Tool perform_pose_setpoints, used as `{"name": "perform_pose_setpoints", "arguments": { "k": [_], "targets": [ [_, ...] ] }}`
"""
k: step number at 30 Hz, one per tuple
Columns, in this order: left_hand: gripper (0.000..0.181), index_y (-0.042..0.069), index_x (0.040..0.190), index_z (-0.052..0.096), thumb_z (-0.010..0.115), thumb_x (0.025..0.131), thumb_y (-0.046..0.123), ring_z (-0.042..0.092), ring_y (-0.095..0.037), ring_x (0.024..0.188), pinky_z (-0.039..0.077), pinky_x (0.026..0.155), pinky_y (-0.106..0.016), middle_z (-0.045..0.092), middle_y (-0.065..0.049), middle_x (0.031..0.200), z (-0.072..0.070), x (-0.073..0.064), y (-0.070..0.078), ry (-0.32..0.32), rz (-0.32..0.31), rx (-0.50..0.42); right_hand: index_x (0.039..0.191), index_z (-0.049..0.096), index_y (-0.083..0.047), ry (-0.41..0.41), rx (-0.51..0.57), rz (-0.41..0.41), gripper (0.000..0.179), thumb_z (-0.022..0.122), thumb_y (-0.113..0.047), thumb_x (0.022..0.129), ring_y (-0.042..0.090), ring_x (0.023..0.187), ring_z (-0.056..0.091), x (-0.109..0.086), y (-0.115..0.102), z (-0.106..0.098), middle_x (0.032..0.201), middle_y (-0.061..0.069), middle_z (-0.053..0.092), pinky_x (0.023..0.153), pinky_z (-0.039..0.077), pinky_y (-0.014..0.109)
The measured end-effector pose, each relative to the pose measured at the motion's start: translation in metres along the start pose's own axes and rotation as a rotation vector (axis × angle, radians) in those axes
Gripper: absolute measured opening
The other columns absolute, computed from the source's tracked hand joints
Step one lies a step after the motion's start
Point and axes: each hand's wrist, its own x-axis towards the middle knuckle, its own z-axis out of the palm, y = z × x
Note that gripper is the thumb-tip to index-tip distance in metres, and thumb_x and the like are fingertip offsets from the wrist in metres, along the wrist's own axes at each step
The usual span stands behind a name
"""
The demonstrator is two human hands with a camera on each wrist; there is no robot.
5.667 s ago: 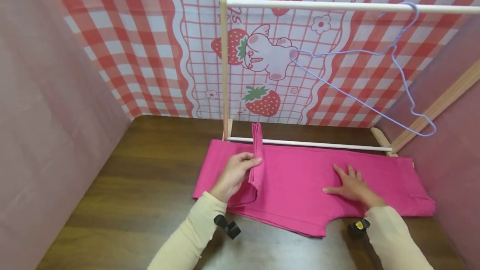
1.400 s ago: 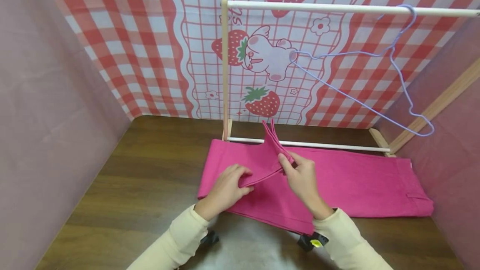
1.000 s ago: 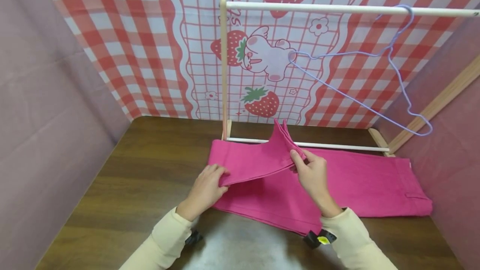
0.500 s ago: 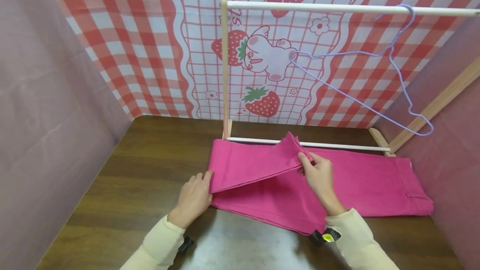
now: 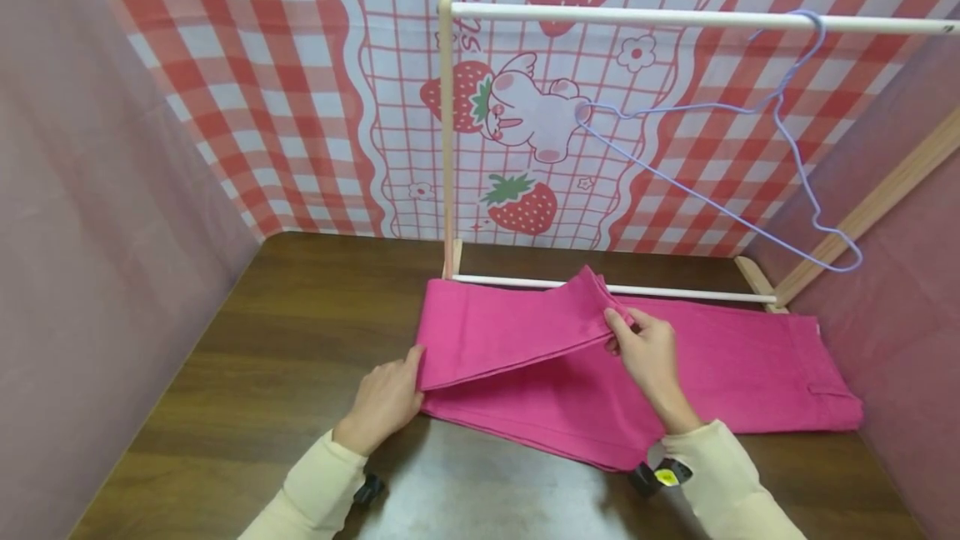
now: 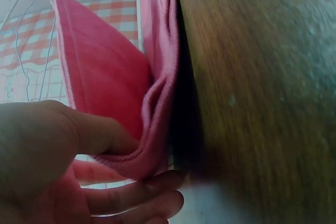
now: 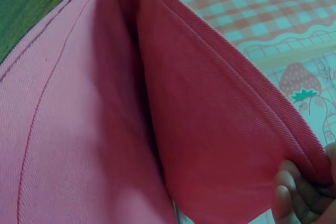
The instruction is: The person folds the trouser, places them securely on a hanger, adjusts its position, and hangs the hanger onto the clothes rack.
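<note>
Bright pink trousers (image 5: 742, 373), folded lengthwise, lie across the table with the waistband at the right. Their leg end is turned back toward the waist as a raised flap. The right hand (image 5: 651, 357) pinches the hem corner of this flap and holds it above the layer below. At the left fold, the left hand (image 5: 384, 400) grips the cloth near its front edge; in the left wrist view its thumb (image 6: 102, 134) lies inside the fold, with fingers on the outer side. The right wrist view shows the gap between the flap and lower layer, the right fingers (image 7: 302, 195) curled at the hem.
Behind the trousers stands a rack with a white top rail (image 5: 637, 17), a white lower rail (image 5: 690, 293) and wooden side posts. A lilac wire hanger (image 5: 697, 190) hangs from the top rail. Brown table surface (image 5: 247, 373) shows at the left and front.
The left hand first held the leg end upright; the right hand, earlier flat on the trousers, took over the hem and drew it right and lower. The left hand slid left to the fold.
</note>
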Motion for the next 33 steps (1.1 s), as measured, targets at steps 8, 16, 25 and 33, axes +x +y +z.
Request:
{"name": "perform_pose_setpoints", "arguments": {
  "k": [8,16,25,33],
  "targets": [
    [0.059,0.004,0.128,0.053,0.072,0.072,0.007,0.066,-0.036,0.066,0.051,0.053,-0.044,0.068,-0.013,0.076,0.0023,0.0036,0.0001,-0.016,-0.040,-0.020,0.072,0.065,0.007,-0.007,0.004,0.006,0.027,0.063,-0.010,0.094,0.000,0.042,0.052,0.0017,0.0023,-0.0013,0.049,0.001,0.059,0.043,0.045,0.017],
    [0.059,0.004,0.129,0.052,0.072,0.073,0.006,0.064,-0.034,0.061,0.049,0.049,-0.041,0.067,-0.015,0.072,0.0034,0.0049,0.0008,-0.050,-0.066,-0.033,0.073,0.065,0.007,-0.017,-0.014,0.027,0.028,0.063,-0.012,0.094,-0.001,0.042,0.051,0.0006,0.0061,-0.0029,0.047,-0.006,0.056,0.043,0.044,0.017],
    [0.054,0.002,0.127,0.060,0.065,0.073,0.000,0.065,-0.036,0.061,0.050,0.049,-0.043,0.069,-0.018,0.073,0.0063,0.0057,-0.0021,-0.009,-0.032,-0.038,0.073,0.065,0.007,-0.031,-0.029,0.043,0.028,0.064,-0.013,0.093,0.000,0.043,0.050,-0.0004,0.0083,-0.0015,0.048,-0.006,0.055,0.043,0.043,0.017],
    [0.043,0.001,0.114,0.067,0.066,0.071,-0.001,0.066,-0.037,0.064,0.053,0.055,-0.045,0.070,-0.017,0.074,0.0020,0.0071,-0.0014,0.135,-0.001,-0.033,0.075,0.066,0.008,-0.024,-0.002,0.037,0.028,0.064,-0.013,0.093,0.001,0.044,0.052,0.0021,0.0060,-0.0003,0.049,-0.002,0.058,0.044,0.043,0.017]
  ]
}}
